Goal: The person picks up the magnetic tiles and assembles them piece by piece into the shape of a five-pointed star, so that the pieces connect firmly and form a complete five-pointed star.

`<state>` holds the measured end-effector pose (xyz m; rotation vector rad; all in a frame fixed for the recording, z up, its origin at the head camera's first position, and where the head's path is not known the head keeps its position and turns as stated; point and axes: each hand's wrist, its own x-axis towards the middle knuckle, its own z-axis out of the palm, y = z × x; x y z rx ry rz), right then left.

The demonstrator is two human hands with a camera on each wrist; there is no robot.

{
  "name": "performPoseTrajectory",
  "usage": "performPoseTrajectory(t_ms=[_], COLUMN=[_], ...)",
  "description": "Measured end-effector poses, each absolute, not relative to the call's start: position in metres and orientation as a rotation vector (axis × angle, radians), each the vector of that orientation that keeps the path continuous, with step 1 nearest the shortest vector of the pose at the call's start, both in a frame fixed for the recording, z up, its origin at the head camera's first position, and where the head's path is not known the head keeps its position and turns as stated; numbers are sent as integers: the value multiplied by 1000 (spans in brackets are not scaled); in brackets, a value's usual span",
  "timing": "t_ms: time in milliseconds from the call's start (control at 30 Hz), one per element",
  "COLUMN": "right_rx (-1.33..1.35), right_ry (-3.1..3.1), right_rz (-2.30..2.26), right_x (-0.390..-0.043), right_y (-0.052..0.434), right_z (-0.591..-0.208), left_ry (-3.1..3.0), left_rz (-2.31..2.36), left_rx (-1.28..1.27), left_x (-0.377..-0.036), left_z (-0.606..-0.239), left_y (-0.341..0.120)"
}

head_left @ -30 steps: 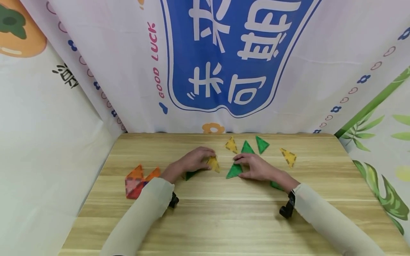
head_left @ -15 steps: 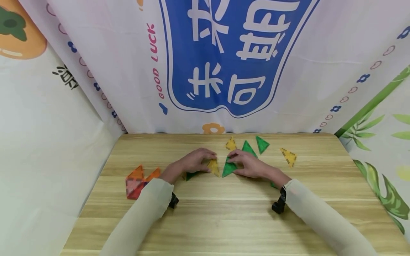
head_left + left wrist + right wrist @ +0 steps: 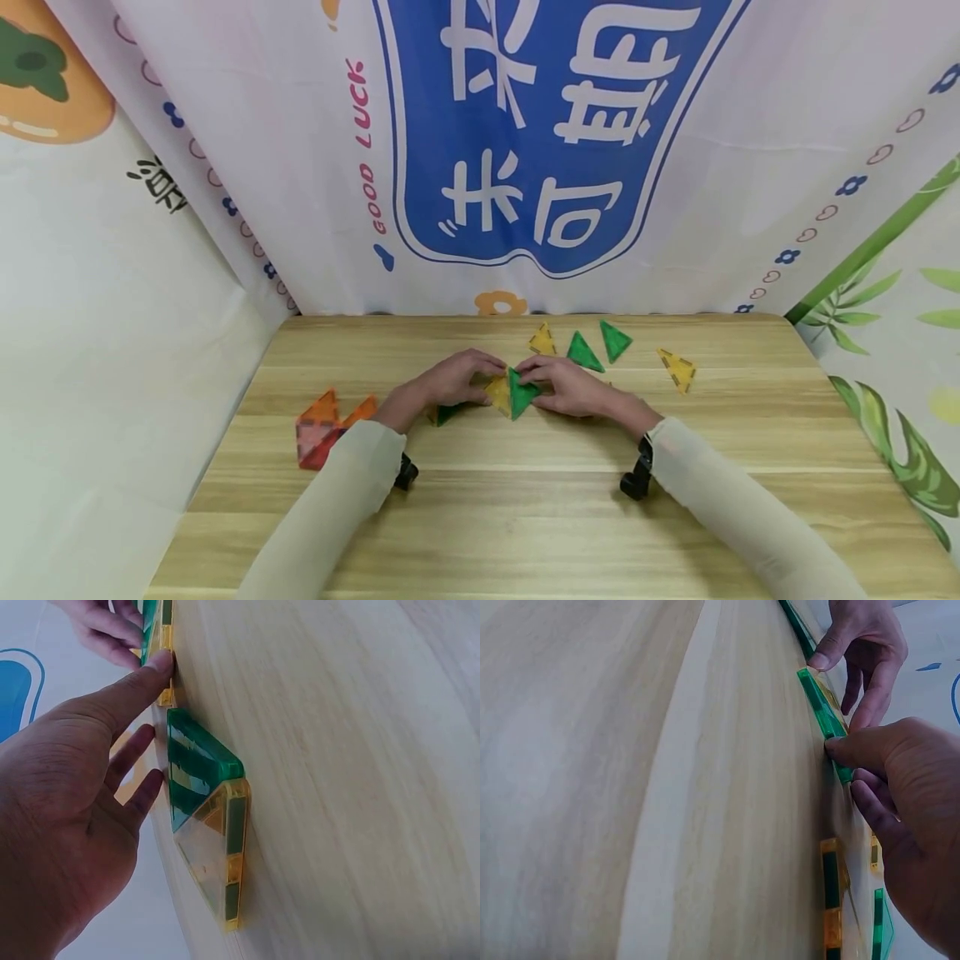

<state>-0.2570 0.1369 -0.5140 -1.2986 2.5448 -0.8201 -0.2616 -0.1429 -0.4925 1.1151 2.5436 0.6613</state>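
Observation:
At the middle of the wooden table (image 3: 525, 517) my two hands meet. My left hand (image 3: 486, 377) pinches a yellow triangle tile (image 3: 496, 392) between thumb and fingers. My right hand (image 3: 537, 380) pinches a green triangle tile (image 3: 519, 392) and holds its edge against the yellow one. The right wrist view shows this green tile (image 3: 819, 711) tilted up off the table, my thumb on its edge. Beneath my left palm a second green tile (image 3: 193, 763) and a yellow tile (image 3: 219, 859) lie flat, joined edge to edge.
Loose tiles lie behind the hands: a yellow triangle (image 3: 542, 339), two green triangles (image 3: 583, 352) (image 3: 615, 339) and another yellow one (image 3: 677, 370). An orange and red tile cluster (image 3: 322, 421) sits at the left. Printed cloth walls (image 3: 225, 167) close off three sides.
My right hand has slid the green triangle leftward across the table until it meets the yellow triangle. The left hand has stayed almost still on the yellow tile.

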Motion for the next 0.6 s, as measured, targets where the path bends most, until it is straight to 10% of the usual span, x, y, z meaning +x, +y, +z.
performPoseTrajectory(t_ms=[600], right_rx=[-1238], right_ry=[2699], right_rz=[-949], right_x=[-225], right_y=[214], right_z=[-495], left_ry=[2587], left_rz=[802], left_rx=[1039], left_x=[-236], left_z=[-483], left_y=[-107])
